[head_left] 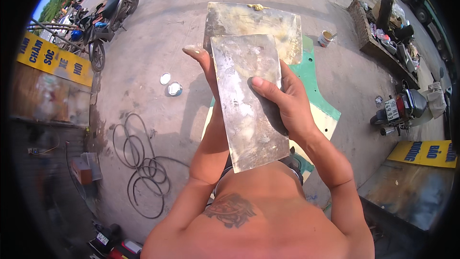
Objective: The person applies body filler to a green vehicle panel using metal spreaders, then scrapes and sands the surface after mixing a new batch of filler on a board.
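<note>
Grey plates [245, 110], two; right hand [290, 98] grips one; left hand [206, 63] partly hidden, its hold unclear; two cans [175, 89].

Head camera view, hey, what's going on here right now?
A bare-chested person grips a thin, stained rectangular plate in the right hand, thumb on its upper face. The left hand is partly hidden behind it, so its hold is unclear. Beyond, a second stained plate overlaps a green-and-cream panel in the view. Two cans stand on the ground, one at the left, one at the right.
</note>
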`<state>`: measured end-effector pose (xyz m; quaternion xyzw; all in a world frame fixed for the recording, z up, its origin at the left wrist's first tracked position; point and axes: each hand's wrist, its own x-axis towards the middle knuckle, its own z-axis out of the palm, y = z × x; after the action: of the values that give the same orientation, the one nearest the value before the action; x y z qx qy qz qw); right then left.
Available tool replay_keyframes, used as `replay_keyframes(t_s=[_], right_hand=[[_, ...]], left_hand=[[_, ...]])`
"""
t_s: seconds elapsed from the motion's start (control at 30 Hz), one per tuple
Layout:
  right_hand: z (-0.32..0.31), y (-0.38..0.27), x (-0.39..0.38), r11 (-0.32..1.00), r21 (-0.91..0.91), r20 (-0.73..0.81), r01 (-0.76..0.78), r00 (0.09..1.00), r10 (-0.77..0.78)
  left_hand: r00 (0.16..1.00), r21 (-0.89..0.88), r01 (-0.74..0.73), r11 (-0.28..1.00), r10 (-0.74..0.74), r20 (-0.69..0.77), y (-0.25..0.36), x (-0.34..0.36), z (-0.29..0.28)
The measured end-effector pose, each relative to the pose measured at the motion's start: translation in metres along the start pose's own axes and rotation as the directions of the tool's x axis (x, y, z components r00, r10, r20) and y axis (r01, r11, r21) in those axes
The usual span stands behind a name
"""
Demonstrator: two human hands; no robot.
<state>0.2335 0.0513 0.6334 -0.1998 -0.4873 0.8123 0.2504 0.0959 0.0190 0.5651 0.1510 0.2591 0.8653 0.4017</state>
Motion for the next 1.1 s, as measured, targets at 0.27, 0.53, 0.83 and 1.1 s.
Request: replay_keyframes(t_s=[0.27,0.53,0.83,1.1], right_hand=[[0.007,0.005,0.001,0.998,0.050,0.031,-0.035,0.999,0.033],[-0.004,-0.003,-0.005,0.998,-0.045,-0.004,-0.045,0.999,0.045],[-0.013,-0.009,0.000,0.987,-0.154,0.089,-0.052,0.994,0.067],[-0.011,-0.011,0.002,0.994,-0.079,0.142,-0.071,0.986,0.082]], left_hand=[[0.973,-0.111,0.226,0.968,-0.219,0.072,-0.015,-0.017,-0.012],[0.942,-0.099,0.321,0.942,-0.307,0.137,-0.019,-0.023,-0.024],[0.897,-0.041,0.328,0.944,-0.297,0.329,-0.015,0.002,-0.056],[0.883,-0.011,0.252,0.968,-0.225,0.413,0.002,0.014,-0.074]])
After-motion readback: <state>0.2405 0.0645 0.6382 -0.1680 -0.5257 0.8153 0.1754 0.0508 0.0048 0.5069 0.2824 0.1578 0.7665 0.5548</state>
